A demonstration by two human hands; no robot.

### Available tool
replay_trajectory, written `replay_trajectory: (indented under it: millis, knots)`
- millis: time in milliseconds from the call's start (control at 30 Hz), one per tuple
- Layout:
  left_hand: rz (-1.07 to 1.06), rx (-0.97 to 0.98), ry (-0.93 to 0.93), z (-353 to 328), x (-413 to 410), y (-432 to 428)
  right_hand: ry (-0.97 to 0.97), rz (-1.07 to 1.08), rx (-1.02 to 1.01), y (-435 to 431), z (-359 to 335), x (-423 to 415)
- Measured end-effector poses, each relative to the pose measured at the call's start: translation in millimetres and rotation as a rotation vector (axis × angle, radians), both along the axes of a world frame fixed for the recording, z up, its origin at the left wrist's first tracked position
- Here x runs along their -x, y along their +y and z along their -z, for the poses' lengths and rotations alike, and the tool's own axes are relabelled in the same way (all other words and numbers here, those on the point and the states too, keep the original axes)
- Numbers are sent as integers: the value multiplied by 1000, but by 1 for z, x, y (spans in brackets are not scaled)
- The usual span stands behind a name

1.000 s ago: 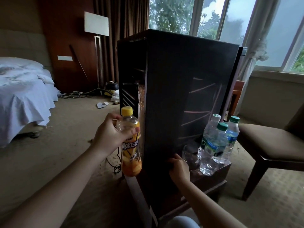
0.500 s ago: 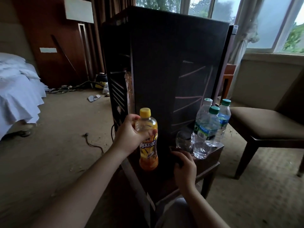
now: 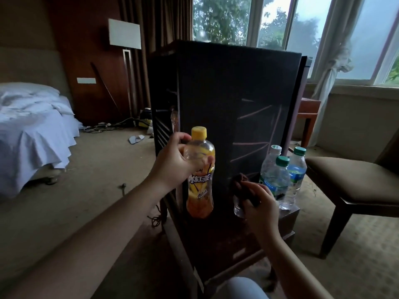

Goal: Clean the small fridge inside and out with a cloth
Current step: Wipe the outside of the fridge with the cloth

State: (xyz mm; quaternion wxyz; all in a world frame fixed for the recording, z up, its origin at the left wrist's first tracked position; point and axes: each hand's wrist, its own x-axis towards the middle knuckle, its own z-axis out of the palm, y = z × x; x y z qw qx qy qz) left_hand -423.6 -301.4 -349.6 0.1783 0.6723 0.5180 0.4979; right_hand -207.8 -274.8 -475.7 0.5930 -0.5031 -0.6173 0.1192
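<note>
The left hand (image 3: 172, 162) is gripping a drink bottle (image 3: 200, 186) with a yellow cap, its fingers wrapping round the clear upper part and keeping it upright. The bottle is hanging in the air in front of the fridge (image 3: 233, 93), whose dark side panel is rising just behind and above both hands.

The right hand (image 3: 261, 208) is sitting lower and to the right of the left one, its fingers curling round a dark cloth (image 3: 241, 186). The cloth is bunching up at the fingertips, close to the bottom of the fridge's side panel; I cannot tell whether it is touching the panel.

Just right of the right hand, three water bottles (image 3: 278, 180) are standing together on the table (image 3: 289, 214) that is carrying the fridge. A chair (image 3: 354, 180) is standing farther right, and a bed (image 3: 32, 130) is lying well off to the left of the left hand.
</note>
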Motion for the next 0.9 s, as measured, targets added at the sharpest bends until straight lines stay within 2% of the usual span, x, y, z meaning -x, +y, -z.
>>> replay_trajectory:
  millis: [100,200,300,367,500,633,700,800,900]
  knots:
    - [34,-158,-96,-68,1,-9,11,-40,-160,7,-57,5]
    - [43,-231,-198,-136,0,-7,42,-87,-343,7,-125,11]
    - [-7,-360,-165,-201,-4,-6,54,-142,-507,3,-181,16]
    - [-52,-477,-76,-244,-9,-6,40,-168,-585,5,-210,16]
    - [-138,-588,-16,-314,-18,6,-71,-114,-615,25,-249,13]
    - [-281,-573,-19,-338,-17,39,-113,-98,-568,39,-272,14]
    - [-317,-552,-76,-337,-13,57,-166,-81,-562,45,-282,13]
    - [-274,-567,-214,-331,-12,78,-203,-59,-555,52,-294,9]
    - [-125,-520,-258,-323,-15,95,-213,-35,-537,58,-301,3]
